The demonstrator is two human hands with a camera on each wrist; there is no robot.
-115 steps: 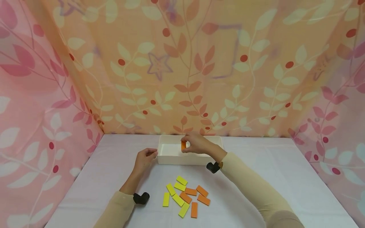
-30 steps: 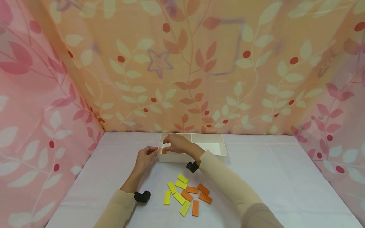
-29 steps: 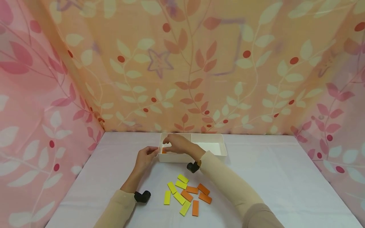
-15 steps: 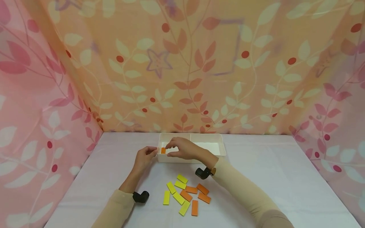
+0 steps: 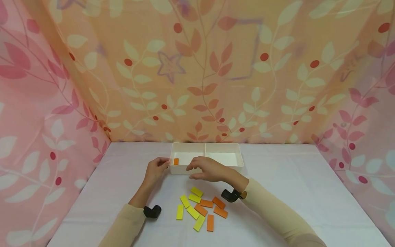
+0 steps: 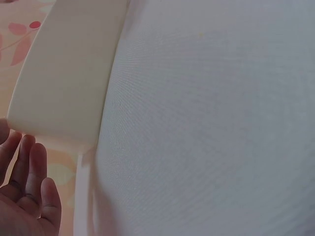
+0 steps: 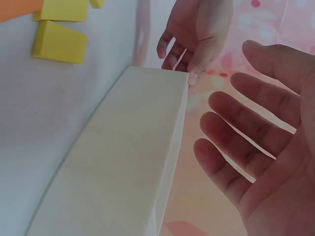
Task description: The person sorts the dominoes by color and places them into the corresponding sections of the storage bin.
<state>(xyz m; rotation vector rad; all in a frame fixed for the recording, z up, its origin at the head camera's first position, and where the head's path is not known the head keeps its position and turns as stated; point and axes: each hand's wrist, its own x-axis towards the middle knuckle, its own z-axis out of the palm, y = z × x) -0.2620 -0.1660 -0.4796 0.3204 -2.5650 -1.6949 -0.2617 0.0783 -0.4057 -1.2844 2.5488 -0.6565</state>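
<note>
My left hand (image 5: 155, 168) holds the left end of a white two-compartment box (image 5: 188, 169), thumb and fingertips at its rim. In the left wrist view, that hand's fingers (image 6: 37, 172) lie against the end wall. An orange tile (image 5: 176, 161) stands in the left compartment, by the left wall. My right hand (image 5: 208, 169) hovers before the box's front wall, with spread fingers and nothing in them. In the right wrist view its fingers (image 7: 236, 147) are apart from the box. Several yellow tiles (image 5: 193, 212) and orange tiles (image 5: 210, 223) lie loose on the table nearer me.
A white cloth covers the table (image 5: 277, 192). Behind it hangs a flowered orange curtain (image 5: 148, 89), close to the box's back. Pink flowered curtains (image 5: 27, 154) flank both sides. The box's divider (image 5: 205, 150) parts its two compartments.
My right hand brought an orange tile into the box's left compartment and let go of it. It then drew back out, toward me and to the right. The left hand stayed at the box.
</note>
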